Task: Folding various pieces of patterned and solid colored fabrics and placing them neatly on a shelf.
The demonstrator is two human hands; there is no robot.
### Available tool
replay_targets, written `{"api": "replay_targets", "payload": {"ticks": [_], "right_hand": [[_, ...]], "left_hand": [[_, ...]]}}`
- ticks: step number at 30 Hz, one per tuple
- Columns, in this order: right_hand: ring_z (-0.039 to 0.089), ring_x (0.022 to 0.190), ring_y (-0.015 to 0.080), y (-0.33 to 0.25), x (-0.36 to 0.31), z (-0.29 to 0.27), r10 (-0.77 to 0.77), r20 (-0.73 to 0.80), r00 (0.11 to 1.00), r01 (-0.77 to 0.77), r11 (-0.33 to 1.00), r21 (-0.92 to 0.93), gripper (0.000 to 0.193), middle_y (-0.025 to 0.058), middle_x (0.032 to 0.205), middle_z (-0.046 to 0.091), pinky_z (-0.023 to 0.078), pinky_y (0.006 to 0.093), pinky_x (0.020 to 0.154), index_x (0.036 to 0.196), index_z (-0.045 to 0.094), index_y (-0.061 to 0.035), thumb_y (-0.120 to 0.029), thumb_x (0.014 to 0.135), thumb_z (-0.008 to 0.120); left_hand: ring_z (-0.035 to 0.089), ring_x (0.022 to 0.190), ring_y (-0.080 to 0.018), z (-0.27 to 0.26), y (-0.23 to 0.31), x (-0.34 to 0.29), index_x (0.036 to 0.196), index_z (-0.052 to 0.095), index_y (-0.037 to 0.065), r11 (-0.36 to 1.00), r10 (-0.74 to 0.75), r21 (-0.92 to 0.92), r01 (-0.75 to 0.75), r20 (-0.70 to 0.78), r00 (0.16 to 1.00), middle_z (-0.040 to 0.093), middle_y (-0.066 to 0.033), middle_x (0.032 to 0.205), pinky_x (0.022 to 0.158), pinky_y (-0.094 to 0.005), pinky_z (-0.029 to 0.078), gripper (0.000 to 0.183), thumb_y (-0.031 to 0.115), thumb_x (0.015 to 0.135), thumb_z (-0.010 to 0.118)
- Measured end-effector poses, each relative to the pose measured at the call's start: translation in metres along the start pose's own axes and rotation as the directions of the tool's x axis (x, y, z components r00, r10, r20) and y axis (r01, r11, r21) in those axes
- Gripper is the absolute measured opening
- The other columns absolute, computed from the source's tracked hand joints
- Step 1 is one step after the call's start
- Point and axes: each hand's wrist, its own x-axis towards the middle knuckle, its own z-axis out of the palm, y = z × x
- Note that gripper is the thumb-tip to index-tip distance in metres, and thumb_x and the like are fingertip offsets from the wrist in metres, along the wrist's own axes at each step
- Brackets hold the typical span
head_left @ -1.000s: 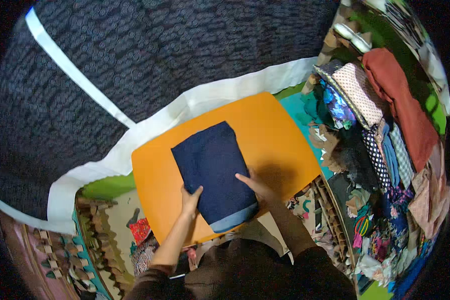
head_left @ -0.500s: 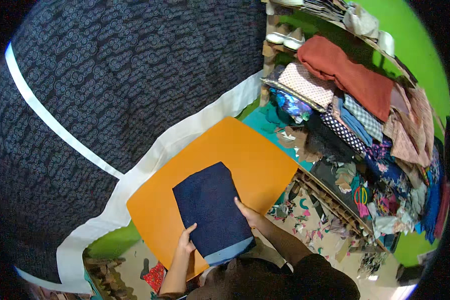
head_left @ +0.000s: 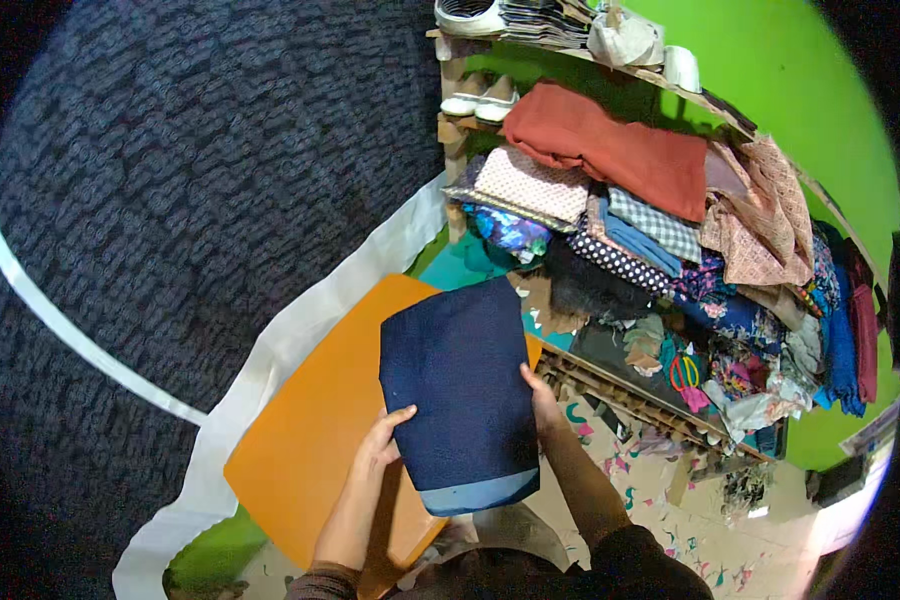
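Note:
A piece of dark navy fabric (head_left: 460, 390) with a pale blue band along its near edge is held up between my two hands, above the orange tabletop (head_left: 300, 450). It looks flat and stiff, with angled far corners. My left hand (head_left: 378, 440) grips its left edge, thumb on top. On the right edge, my right hand (head_left: 542, 408) closes the same way, thumb over the face. The fingers under the cloth are hidden on both sides.
Shelving on the right holds folded cloth, including a rust-red fabric (head_left: 610, 155), and white-soled shoes (head_left: 480, 97). Yellow-and-red handled scissors (head_left: 684, 372) lie among scraps. Fabric bits litter the floor (head_left: 660, 510). A dark patterned curtain (head_left: 220, 200) with white trim hangs at left.
Both hands have lifted the navy fabric and carried it rightward, past the tabletop's right part. My view has turned right, so the shelves sit further left in the picture.

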Motion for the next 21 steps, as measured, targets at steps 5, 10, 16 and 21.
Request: {"api": "replay_targets", "payload": {"ticks": [5, 10, 16, 21], "right_hand": [[0.049, 0.107, 0.0256, -0.079, 0.021, 0.011, -0.04, 0.028, 0.999, 0.043, 0.995, -0.093, 0.06, 0.0117, 0.122, 0.049, 0.037, 0.0375, 0.094, 0.127, 0.039, -0.0018, -0.038, 0.082, 0.058], [0.045, 0.113, 0.025, -0.14, 0.022, 0.015, -0.142, 0.06, 0.988, 0.154, 0.936, -0.315, 0.072, 0.0127, 0.125, 0.045, 0.034, 0.0371, 0.096, 0.131, 0.031, -0.0007, -0.028, 0.075, 0.067], [0.042, 0.114, 0.0227, -0.215, 0.023, 0.008, -0.4, 0.209, 0.892, 0.449, 0.734, -0.509, 0.072, 0.013, 0.127, 0.041, 0.032, 0.0358, 0.098, 0.133, 0.025, 0.0004, -0.021, 0.078, 0.065], [0.041, 0.114, 0.0225, -0.26, -0.013, -0.001, -0.631, 0.022, 0.775, 0.589, 0.71, -0.387, 0.07, 0.0104, 0.127, 0.041, 0.033, 0.0348, 0.097, 0.135, 0.025, -0.0051, -0.019, 0.078, 0.064]], "left_hand": [[0.055, 0.102, -0.0283, 0.046, 0.035, 0.052, 0.122, 0.041, 0.001, 0.99, 0.054, 0.127, -0.063, 0.075, 0.996, 0.055, -0.0166, 0.111, 0.089, -0.0431, 0.046, 0.054, 0.005, 0.073, 0.065], [0.051, 0.108, -0.027, 0.058, 0.049, 0.107, 0.126, 0.039, 0.0, 0.945, 0.104, -0.326, 0.024, 0.37, 0.923, 0.053, -0.0153, 0.116, 0.093, -0.0424, 0.042, 0.059, 0.009, 0.074, 0.066], [0.049, 0.11, -0.0282, 0.149, 0.067, 0.175, 0.134, 0.031, 0.009, 0.961, 0.275, -0.094, -0.258, 0.322, 0.906, 0.049, -0.0132, 0.121, 0.094, -0.0451, 0.04, 0.066, 0.012, 0.077, 0.065], [0.047, 0.112, -0.026, 0.253, 0.087, 0.187, 0.137, 0.023, 0.011, 0.938, 0.298, 0.008, -0.348, 0.497, 0.815, 0.045, -0.013, 0.126, 0.094, -0.041, 0.039, 0.073, 0.01, 0.077, 0.065]]}}
